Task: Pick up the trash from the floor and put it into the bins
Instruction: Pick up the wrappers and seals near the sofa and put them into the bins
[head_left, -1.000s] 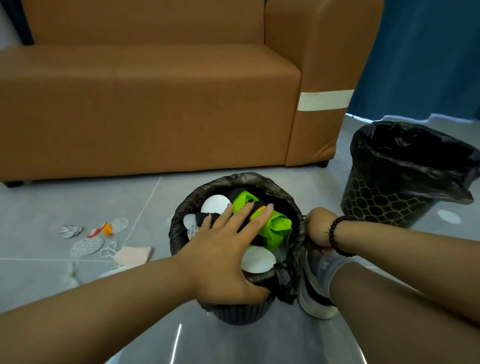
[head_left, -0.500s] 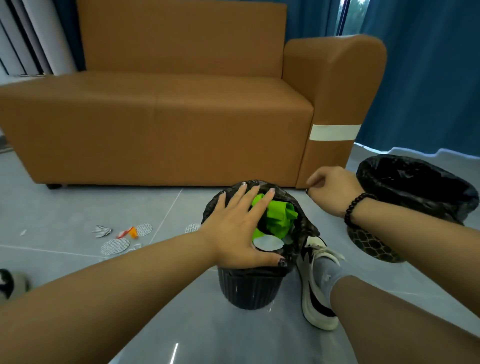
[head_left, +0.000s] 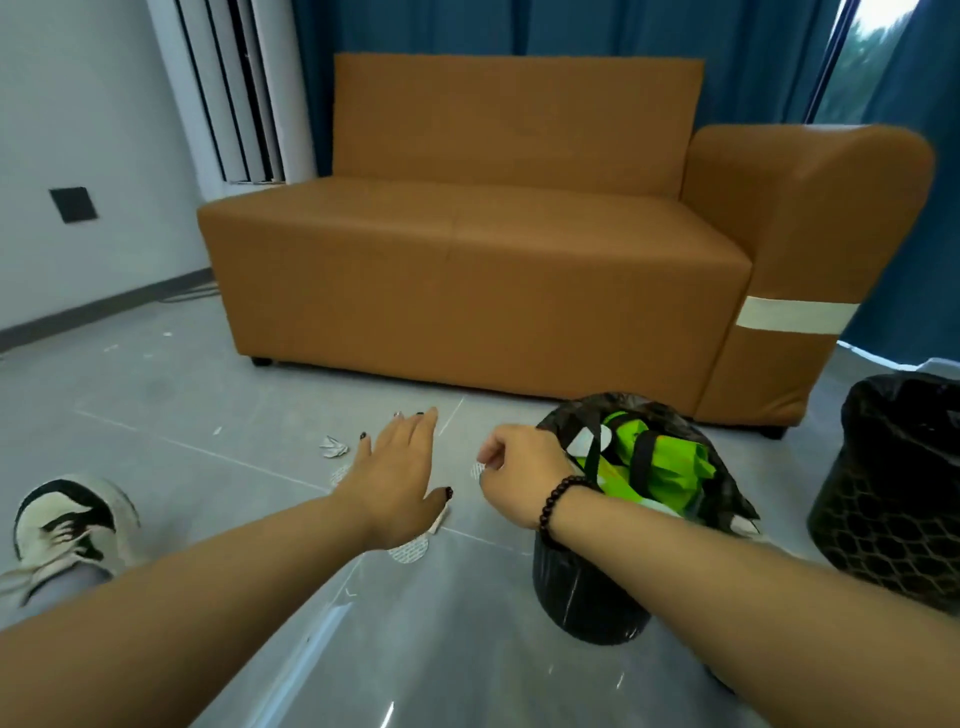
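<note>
My left hand (head_left: 402, 473) stretches out flat with straight fingers over scraps of trash on the grey floor. A crumpled white scrap (head_left: 332, 447) lies just left of its fingers, and a round white patterned piece (head_left: 410, 550) shows under the wrist. My right hand (head_left: 519, 470), wearing a bead bracelet, hangs loosely curled and holds nothing, just left of the near black bin (head_left: 587, 597). That bin is lined with a black bag and stuffed with bright green (head_left: 670, 467) and white trash. A second black bin (head_left: 883, 499) stands at the right edge.
An orange-brown sofa (head_left: 493, 270) stands behind the bins and the trash. My left shoe (head_left: 62, 525) is on the floor at the far left. Blue curtains (head_left: 571, 26) and a white wall (head_left: 78, 156) close off the back.
My left hand left the near bin and moved left, out over the floor trash. My right hand dropped lower beside the bin. The view swung left and up.
</note>
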